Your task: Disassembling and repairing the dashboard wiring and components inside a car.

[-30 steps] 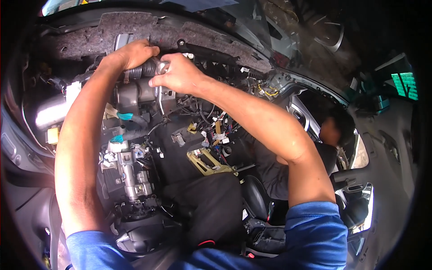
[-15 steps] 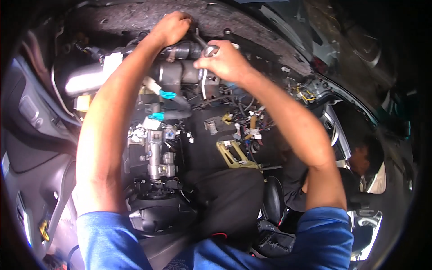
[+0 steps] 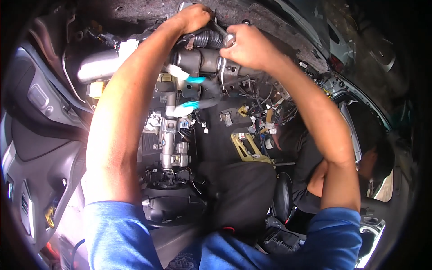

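Note:
My right hand (image 3: 252, 48) is closed around a ratchet wrench (image 3: 229, 40), its round metal head showing beside the thumb. From that head a thin shaft slants up and left to my left hand (image 3: 194, 19). The left fingers are curled at the shaft's far end, against the grey padded bulkhead (image 3: 139, 10); what they grip is hidden. Just below both hands run a black corrugated hose (image 3: 209, 38) and a metal crossbeam (image 3: 99, 66) of the stripped car dashboard. A bracket (image 3: 228, 69) on the beam lies under my right hand.
A bare steering column (image 3: 168, 141) leads down to the steering wheel (image 3: 173, 208). White connectors with teal-ended wires (image 3: 195, 80) hang near the left forearm. Loose wiring and a yellow frame (image 3: 249, 148) lie at centre right. Another person (image 3: 382, 157) is at the right.
The whole view has shifted, so the cabin appears farther right and higher. Both hands stay at the wrench by the bulkhead, with little visible movement against the beam.

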Demonstrator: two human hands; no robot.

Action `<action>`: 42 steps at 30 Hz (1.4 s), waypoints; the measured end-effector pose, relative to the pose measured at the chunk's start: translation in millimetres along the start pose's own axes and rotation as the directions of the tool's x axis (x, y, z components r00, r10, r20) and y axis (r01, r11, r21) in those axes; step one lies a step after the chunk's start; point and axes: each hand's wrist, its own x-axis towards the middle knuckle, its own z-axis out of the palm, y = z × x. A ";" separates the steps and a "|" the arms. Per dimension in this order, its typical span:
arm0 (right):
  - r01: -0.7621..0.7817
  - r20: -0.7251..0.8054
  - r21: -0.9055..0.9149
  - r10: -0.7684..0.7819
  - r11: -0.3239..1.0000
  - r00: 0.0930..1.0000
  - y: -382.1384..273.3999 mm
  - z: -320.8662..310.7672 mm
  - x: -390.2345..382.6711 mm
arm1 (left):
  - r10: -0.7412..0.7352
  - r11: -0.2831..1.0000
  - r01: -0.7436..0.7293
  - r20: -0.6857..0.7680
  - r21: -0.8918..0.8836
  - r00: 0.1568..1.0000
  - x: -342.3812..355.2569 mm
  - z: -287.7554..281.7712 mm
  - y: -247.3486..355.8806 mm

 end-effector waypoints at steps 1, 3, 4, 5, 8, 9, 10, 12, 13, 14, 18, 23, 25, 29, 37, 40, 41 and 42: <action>0.047 0.033 -0.127 -0.043 0.991 0.999 6.5 -8.7 0.7 | -0.088 0.995 0.084 0.076 0.048 0.993 2.2 -0.1 11.7; 0.113 0.100 -0.403 -0.079 0.908 0.992 -13.1 -18.9 2.0 | -0.034 0.999 0.032 0.046 0.035 0.998 -2.2 -0.1 -0.3; 0.121 0.102 -0.398 -0.087 0.909 0.991 -16.1 -16.4 0.7 | 0.024 0.994 -0.030 0.050 0.105 0.998 0.3 -0.2 -6.2; 0.110 0.020 -0.366 -0.110 0.924 0.994 -17.4 -13.6 -0.8 | 0.082 0.981 -0.091 0.060 0.174 0.995 0.9 -0.2 -13.0; -0.043 -0.016 0.136 0.046 0.990 0.999 10.0 7.8 -5.1 | 0.100 0.990 -0.109 0.103 0.092 0.990 9.5 8.5 -13.6; -0.187 0.091 0.566 0.164 0.803 0.982 22.0 16.8 -5.9 | 0.101 0.990 -0.110 0.108 0.088 0.989 12.8 8.1 -15.9; -0.047 0.006 0.577 0.054 0.815 0.999 14.6 22.8 -4.4 | 0.160 0.943 -0.195 0.145 0.271 0.976 12.8 0.5 -34.5; 0.007 -0.017 0.466 0.001 0.885 1.000 27.3 18.5 2.5 | 0.257 0.823 -0.342 0.240 0.453 0.936 18.1 6.1 -30.6; 0.081 -0.037 0.343 -0.073 0.936 0.997 32.4 14.1 6.1 | 0.264 0.827 -0.352 0.250 0.439 0.932 18.9 10.7 -27.6; 0.043 0.001 0.254 -0.045 0.966 0.999 20.8 5.9 4.3 | 0.240 0.837 -0.326 0.241 0.440 0.940 15.6 9.1 -28.8; 0.422 0.159 -0.160 -0.398 0.893 0.903 15.8 -9.7 15.9 | 0.254 0.793 -0.345 0.242 0.502 0.936 16.4 7.0 -30.1; 0.115 -0.086 0.165 -0.102 0.980 0.991 21.3 16.8 1.3 | 0.262 0.829 -0.327 0.203 0.454 0.944 17.0 13.4 -35.3; -0.111 0.109 0.432 0.070 0.895 0.992 16.6 22.3 -2.9 | 0.390 0.772 -0.484 0.294 0.413 0.873 22.5 6.2 -40.8; -0.118 0.058 0.868 0.139 0.482 0.989 23.7 35.1 -10.4 | 0.349 0.724 -0.457 0.296 0.517 0.889 26.4 11.1 -43.1; -0.202 0.175 0.890 0.102 0.409 0.979 13.1 9.8 -3.7 | 0.278 0.859 -0.329 0.183 0.392 0.943 8.1 -1.3 -20.4; -0.210 0.164 0.884 0.145 0.417 0.976 12.6 14.6 -7.4 | 0.107 0.962 -0.090 -0.051 0.257 0.993 -24.5 -11.7 26.1; -0.197 0.149 0.887 0.146 0.417 0.978 12.8 13.4 -6.4 | 0.023 0.987 0.022 -0.282 0.157 0.959 -37.4 -15.7 45.8; -0.252 0.198 0.878 0.170 0.407 0.965 18.2 13.4 -5.7 | -0.079 0.995 0.101 -0.481 0.021 0.873 -49.6 -15.1 64.9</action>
